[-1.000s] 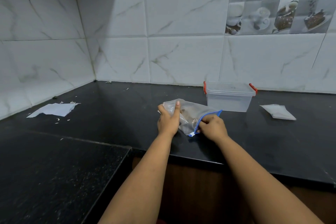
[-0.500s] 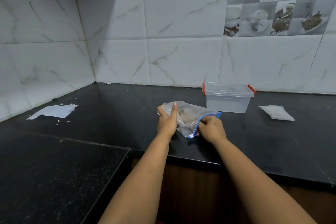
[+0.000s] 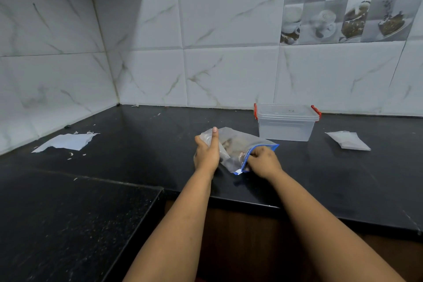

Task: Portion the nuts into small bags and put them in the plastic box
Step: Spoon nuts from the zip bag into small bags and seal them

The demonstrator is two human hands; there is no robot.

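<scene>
A clear zip bag of brown nuts [image 3: 235, 145] with a blue zip strip lies on the black counter [image 3: 148, 144] in front of me. My left hand [image 3: 207, 152] grips the bag's closed left end, thumb pointing up. My right hand [image 3: 263, 161] pinches the blue zip edge at the bag's right side. Behind the bag stands the clear plastic box [image 3: 286, 125] with red latches, its lid on. A small stack of empty little bags [image 3: 348, 141] lies to the right of the box.
A torn white paper [image 3: 66, 142] with scraps around it lies at the far left of the counter. White tiled walls close off the back and left. The counter's front edge runs just under my forearms, with a lower dark surface at the left.
Both hands keep their hold on the nut bag. My right hand's fingers have shifted slightly along the blue zip; the bag has barely moved.
</scene>
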